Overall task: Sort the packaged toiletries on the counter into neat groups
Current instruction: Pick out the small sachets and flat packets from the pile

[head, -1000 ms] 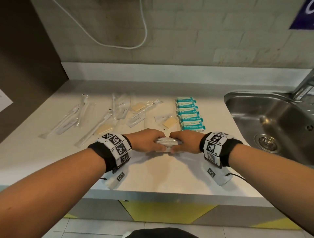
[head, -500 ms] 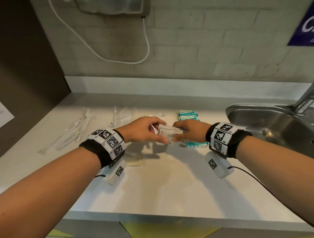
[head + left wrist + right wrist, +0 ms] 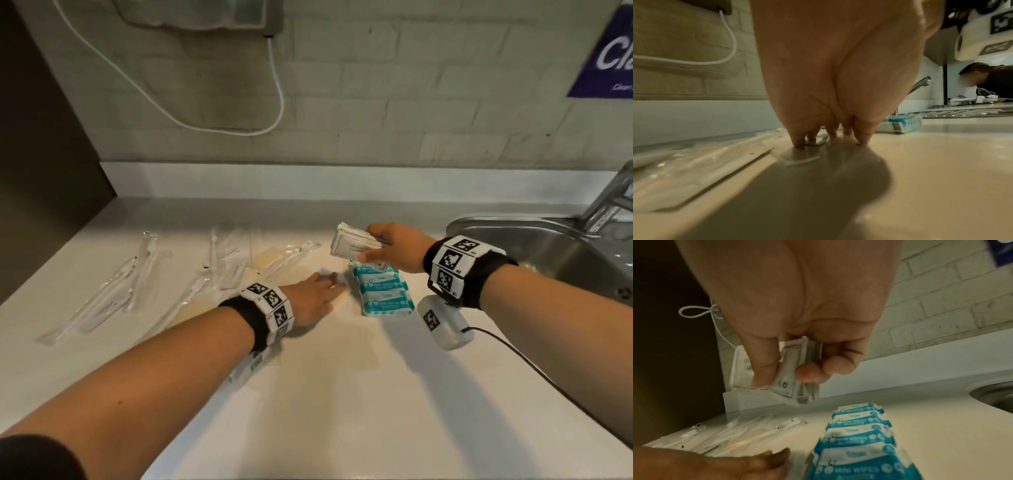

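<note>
My right hand (image 3: 371, 245) pinches a stack of white sachets (image 3: 351, 244) between thumb and fingers, in the air just above the far end of a row of teal mini-wipes packs (image 3: 382, 291). In the right wrist view the sachets (image 3: 764, 369) hang over the wipes (image 3: 857, 443). My left hand (image 3: 327, 291) lies low on the counter left of the wipes, its straight fingertips (image 3: 797, 141) pressing a small flat clear packet (image 3: 801, 155). Clear-wrapped toothbrushes and other long packets (image 3: 102, 301) are scattered to the left.
A steel sink (image 3: 548, 250) with a tap sits at the right. The white counter (image 3: 342, 394) ends at a tiled back wall with a hanging white cable (image 3: 281, 102). A dark panel (image 3: 41, 154) closes the left side. Another person (image 3: 982, 79) shows in the left wrist view.
Both hands gripped the sachet stack together before. Now the left hand has let go and dropped onto a packet on the counter, while the right hand carried the stack back over the wipes.
</note>
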A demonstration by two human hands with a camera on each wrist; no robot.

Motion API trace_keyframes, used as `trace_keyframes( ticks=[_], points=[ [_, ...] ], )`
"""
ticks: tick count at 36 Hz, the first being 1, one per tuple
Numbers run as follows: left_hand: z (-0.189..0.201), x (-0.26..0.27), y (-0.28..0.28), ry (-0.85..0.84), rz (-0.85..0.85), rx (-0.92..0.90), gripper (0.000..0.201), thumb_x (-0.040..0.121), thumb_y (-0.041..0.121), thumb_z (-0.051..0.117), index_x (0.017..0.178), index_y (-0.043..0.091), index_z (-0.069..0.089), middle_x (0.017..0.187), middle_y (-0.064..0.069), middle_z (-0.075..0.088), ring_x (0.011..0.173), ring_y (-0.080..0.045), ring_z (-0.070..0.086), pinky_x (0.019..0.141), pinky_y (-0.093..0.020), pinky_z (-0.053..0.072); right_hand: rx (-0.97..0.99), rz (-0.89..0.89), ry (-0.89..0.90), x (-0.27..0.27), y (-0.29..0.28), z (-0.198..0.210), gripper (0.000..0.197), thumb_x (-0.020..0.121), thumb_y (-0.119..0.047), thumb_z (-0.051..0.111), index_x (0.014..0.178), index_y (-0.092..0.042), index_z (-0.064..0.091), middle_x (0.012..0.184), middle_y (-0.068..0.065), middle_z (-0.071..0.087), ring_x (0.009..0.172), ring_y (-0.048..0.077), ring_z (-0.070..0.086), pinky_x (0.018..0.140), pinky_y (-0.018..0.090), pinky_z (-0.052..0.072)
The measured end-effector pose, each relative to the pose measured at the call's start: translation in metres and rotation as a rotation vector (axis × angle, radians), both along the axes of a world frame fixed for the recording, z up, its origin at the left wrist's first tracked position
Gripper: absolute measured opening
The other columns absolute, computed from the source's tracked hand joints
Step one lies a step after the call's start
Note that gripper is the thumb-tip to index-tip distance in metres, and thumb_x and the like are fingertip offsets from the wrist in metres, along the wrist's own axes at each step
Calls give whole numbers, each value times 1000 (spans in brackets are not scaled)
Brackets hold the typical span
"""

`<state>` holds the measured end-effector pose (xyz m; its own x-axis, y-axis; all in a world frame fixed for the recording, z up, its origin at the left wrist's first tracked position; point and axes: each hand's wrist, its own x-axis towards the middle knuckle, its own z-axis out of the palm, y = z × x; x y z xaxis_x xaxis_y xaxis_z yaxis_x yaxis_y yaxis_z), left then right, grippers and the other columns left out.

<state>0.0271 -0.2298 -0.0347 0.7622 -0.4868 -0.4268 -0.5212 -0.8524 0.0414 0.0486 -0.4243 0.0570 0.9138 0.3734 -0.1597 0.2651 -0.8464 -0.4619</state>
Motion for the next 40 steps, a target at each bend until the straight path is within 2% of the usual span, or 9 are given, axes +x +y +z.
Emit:
trace_keyframes(
  ticks=[6,10,15,18,20,23,29,35,40],
  points=[
    [7,2,45,47,44,-8,56,107,25,24,155,22,-3,163,-7,-10,150,-30,3,120,-39,1,-7,42,25,4,21,-9,31,88,-36,65,112,-16,59,110,5,68,91,21,62,85,34,51],
    [8,1,80,50,89,34,58,106,28,25,155,24,-7,164,-7,-7,149,-33,7,121,-48,9,-6,70,40,9,45,-12,33,88,-37,65,113,-16,59,109,4,66,91,21,61,80,33,52],
    [5,-1,116,13,187,-117,56,103,21,39,155,17,18,163,-10,9,149,-29,11,121,-44,12,-32,101,35,18,72,-15,35,88,-38,66,112,-14,59,107,8,68,85,22,61,66,26,47],
    [-1,0,139,-6,184,-24,52,104,23,34,153,12,22,163,-12,3,150,-33,7,121,-46,12,-64,102,61,23,84,-15,40,88,-39,65,117,-13,58,111,7,67,88,24,64,77,34,53],
    [-3,2,148,-20,150,55,51,106,27,24,154,9,19,162,-13,-5,150,-36,4,121,-47,11,-91,107,83,24,90,-15,39,88,-38,64,116,-13,57,106,7,66,73,18,62,66,29,51],
    [6,7,151,8,187,37,56,106,31,28,156,18,6,163,-7,-6,150,-29,8,122,-43,11,-135,114,106,25,97,-16,35,89,-38,64,114,-14,57,98,6,65,59,11,54,52,21,44],
    [7,24,156,26,224,-106,62,99,38,46,154,28,20,163,1,13,148,-27,18,120,-44,19,-150,103,160,28,108,-24,34,87,-38,65,113,-16,60,94,7,69,56,11,54,55,21,44],
    [14,30,180,3,317,-457,45,91,24,63,135,25,54,135,3,58,118,-14,57,101,-31,46,-133,108,170,25,114,-23,32,89,-37,64,114,-18,59,98,8,70,56,12,53,55,19,44],
    [19,22,192,-49,400,-559,15,90,23,67,104,20,69,97,5,67,82,-12,66,74,-21,52,-147,110,164,24,114,-28,30,88,-40,63,110,-20,59,92,5,69,57,12,54,53,19,42]
  ],
)
